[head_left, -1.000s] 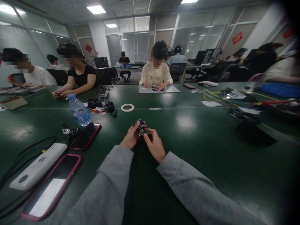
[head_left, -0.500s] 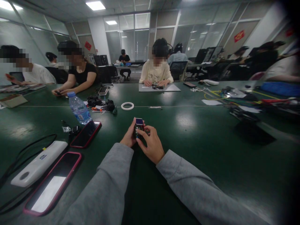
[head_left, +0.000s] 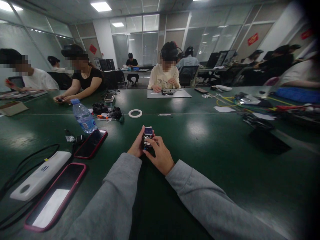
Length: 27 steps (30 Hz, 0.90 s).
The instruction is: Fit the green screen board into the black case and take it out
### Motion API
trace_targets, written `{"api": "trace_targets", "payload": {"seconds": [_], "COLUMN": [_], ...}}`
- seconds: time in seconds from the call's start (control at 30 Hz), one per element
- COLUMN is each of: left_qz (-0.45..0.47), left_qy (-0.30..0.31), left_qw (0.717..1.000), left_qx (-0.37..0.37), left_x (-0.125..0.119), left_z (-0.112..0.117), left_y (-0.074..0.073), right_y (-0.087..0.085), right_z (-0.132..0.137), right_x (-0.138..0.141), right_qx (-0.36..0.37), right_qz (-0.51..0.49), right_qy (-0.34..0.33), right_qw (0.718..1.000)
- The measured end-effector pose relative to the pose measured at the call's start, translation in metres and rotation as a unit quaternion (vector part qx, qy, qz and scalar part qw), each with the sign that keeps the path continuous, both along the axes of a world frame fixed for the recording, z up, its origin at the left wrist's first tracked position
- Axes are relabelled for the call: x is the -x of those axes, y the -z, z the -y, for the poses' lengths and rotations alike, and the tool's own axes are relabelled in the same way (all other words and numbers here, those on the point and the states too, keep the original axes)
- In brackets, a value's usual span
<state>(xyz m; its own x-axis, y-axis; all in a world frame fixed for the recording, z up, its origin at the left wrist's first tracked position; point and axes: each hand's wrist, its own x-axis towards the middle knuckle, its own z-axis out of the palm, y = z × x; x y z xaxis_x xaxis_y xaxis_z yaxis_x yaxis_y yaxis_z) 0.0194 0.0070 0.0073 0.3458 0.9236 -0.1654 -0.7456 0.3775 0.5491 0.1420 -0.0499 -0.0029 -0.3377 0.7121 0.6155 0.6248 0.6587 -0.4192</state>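
- work in hand, as judged: close finger work on a small circuit module (head_left: 147, 136) — left hand (head_left: 136, 146) serving as holder, right hand (head_left: 161, 157) at the module's face.
- module position: raised above the worktop (head_left: 207, 151), ahead of the wearer and near the middle of the view; small screen (head_left: 148, 131) at its upper end, bare board parts below.
- left fingers: clamped on the module, thumb running up along its left side; the others mostly hidden behind it.
- right fingers: thumb and forefinger apart, tips at the lower part of the board, remaining fingers curled. actual contact too small to tell.
- next move, as judged: calls for a firm left grip and a light, exact right fingertip, since the exposed parts look easy to knock or slip off.
- pose: both forearms reach forward in grey sleeves, left sleeve (head_left: 117, 188) and right sleeve (head_left: 200, 191) slanting inward — wrists near each other, backs of the hands turned outward.
- surroundings: white ring (head_left: 135, 116) lies beyond the hands; water bottle (head_left: 84, 116) and red-edged phone (head_left: 91, 144) off to the left.
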Motion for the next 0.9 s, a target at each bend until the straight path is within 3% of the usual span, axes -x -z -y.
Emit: {"api": "trace_targets", "payload": {"seconds": [0.2,0.5,0.7,0.9], "left_qz": [0.003,-0.026,-0.018,-0.015], "left_qy": [0.002,-0.032,-0.022,0.015], "left_qw": [1.0,0.999,0.999,0.999], "left_qx": [-0.007,-0.002,-0.021,-0.026], "left_x": [-0.001,-0.002,-0.002,-0.001], "left_z": [-0.002,-0.003,0.002,0.0], "left_y": [0.002,0.001,-0.005,-0.003], "right_y": [0.002,0.011,0.027,0.018], "right_z": [0.0,-0.011,-0.032,-0.041], "right_x": [0.001,0.0,-0.007,-0.019], "right_qx": [0.009,0.111,0.233,0.36], "right_qz": [-0.06,-0.191,-0.343,-0.483], "right_qy": [-0.003,-0.007,-0.038,-0.08], "right_qw": [0.998,0.975,0.909,0.794]}}
